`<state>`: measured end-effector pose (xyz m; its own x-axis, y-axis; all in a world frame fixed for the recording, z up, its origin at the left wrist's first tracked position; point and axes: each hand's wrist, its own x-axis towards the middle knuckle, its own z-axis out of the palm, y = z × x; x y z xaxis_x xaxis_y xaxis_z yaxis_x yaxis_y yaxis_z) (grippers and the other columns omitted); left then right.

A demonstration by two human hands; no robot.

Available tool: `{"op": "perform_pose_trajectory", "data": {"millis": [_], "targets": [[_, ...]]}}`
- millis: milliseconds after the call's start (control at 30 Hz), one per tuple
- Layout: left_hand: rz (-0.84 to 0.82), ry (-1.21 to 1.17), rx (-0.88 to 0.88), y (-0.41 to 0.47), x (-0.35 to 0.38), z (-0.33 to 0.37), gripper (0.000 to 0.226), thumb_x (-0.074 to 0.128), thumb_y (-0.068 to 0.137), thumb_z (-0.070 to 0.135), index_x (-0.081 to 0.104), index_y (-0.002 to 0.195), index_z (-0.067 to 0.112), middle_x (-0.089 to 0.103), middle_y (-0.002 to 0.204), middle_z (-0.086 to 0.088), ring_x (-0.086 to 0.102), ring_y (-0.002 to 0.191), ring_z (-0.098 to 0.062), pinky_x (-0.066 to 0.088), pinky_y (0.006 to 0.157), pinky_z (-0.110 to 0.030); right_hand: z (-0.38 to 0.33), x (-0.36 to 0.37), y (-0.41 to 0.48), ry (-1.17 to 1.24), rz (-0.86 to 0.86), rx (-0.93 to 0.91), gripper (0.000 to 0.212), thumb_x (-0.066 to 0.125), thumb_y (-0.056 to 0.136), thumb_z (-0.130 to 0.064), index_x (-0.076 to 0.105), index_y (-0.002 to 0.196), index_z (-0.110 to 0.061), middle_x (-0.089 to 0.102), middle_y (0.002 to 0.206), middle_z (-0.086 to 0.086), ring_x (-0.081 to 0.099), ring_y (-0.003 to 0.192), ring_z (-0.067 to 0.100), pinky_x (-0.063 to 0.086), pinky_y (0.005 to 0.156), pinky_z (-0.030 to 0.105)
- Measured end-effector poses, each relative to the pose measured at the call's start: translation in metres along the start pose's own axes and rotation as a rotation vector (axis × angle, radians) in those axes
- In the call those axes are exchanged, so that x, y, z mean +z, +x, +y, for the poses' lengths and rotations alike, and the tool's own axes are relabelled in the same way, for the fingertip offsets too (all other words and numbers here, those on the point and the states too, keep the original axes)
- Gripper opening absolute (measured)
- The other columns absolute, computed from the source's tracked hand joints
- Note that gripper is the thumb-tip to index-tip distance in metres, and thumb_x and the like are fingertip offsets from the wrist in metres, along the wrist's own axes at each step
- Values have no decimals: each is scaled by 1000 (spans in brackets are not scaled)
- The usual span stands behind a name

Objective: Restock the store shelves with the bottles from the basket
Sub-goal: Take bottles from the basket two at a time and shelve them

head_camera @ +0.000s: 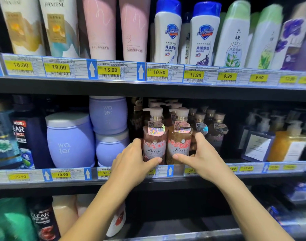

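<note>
Two Kustie pump bottles stand side by side at the front of the middle shelf (166, 181). My left hand (133, 160) grips the pink bottle (154, 141), thumb across its front and fingers round its left side. My right hand (199, 155) grips the amber bottle (179, 143), thumb low on its front and fingers behind its right side. More pump bottles of the same kind (213, 126) stand in rows behind and to the right. The basket is out of view.
Purple "water" jars (70, 141) stand left of the bottles, dark Clear shampoo bottles (25, 136) further left. Yellow pump bottles and a boxed item (256, 146) sit to the right. The upper shelf holds Pantene, pink tubes and Safeguard bottles (168, 32). Price tags line the shelf edges.
</note>
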<state>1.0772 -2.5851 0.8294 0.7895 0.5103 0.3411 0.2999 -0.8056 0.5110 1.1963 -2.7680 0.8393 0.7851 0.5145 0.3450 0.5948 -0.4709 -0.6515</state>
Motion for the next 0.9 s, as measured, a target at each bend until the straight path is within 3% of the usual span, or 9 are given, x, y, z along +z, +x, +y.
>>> {"op": "perform_pose_trajectory", "data": {"millis": [133, 200, 300, 400, 533, 800, 900], "targets": [[0, 42, 40, -8, -3, -3, 51, 61, 81, 69, 44, 104, 27, 65, 111, 6, 63, 101, -27, 53, 81, -44, -10, -3, -12, -55, 29, 14, 56, 85, 78, -45, 48, 118, -30, 63, 123, -8, 63, 104, 7, 51, 76, 20], [4, 95, 69, -14, -5, -4, 52, 57, 84, 69, 46, 111, 26, 64, 117, 4, 62, 106, -28, 52, 82, -44, -15, -5, -21, -134, 46, 36, 68, 79, 81, -54, 45, 135, -29, 60, 134, -7, 60, 118, 10, 54, 90, 30], [1, 200, 118, -25, -9, -3, 55, 51, 89, 68, 47, 119, 21, 62, 120, -2, 59, 110, -30, 50, 82, -43, -24, -8, -39, -345, 64, 73, 89, 66, 85, -66, 32, 154, -22, 48, 152, 0, 48, 137, 20, 48, 108, 45], [19, 322, 182, -40, -8, 3, 57, 47, 92, 66, 48, 125, 19, 60, 128, -4, 55, 116, -31, 45, 93, -44, -30, -10, -63, -524, 33, 101, 89, 56, 91, -68, 25, 157, -18, 45, 153, 6, 44, 138, 26, 45, 110, 45], [30, 394, 240, -68, 4, 21, 75, 42, 92, 68, 38, 147, 16, 36, 157, -4, 35, 141, -32, 25, 117, -54, -24, -13, -97, -721, 7, 77, 88, 44, 94, -71, 26, 158, -13, 42, 155, 7, 42, 139, 29, 38, 115, 44], [-65, 490, 313, -129, 33, 84, 76, 32, 96, 68, 28, 152, 17, 27, 163, -6, 27, 146, -33, 24, 117, -54, 20, -54, -167, -892, 15, 97, 88, 32, 94, -72, 28, 157, -11, 42, 157, 14, 41, 141, 36, 39, 113, 51], [-91, 489, 334, -155, 50, 120, 75, 32, 96, 67, 28, 152, 17, 28, 163, -5, 26, 147, -32, 22, 118, -54, 42, -85, -202, -887, 19, 121, 82, 38, 98, -68, 26, 157, -12, 38, 159, 12, 37, 143, 35, 35, 115, 51]]}}
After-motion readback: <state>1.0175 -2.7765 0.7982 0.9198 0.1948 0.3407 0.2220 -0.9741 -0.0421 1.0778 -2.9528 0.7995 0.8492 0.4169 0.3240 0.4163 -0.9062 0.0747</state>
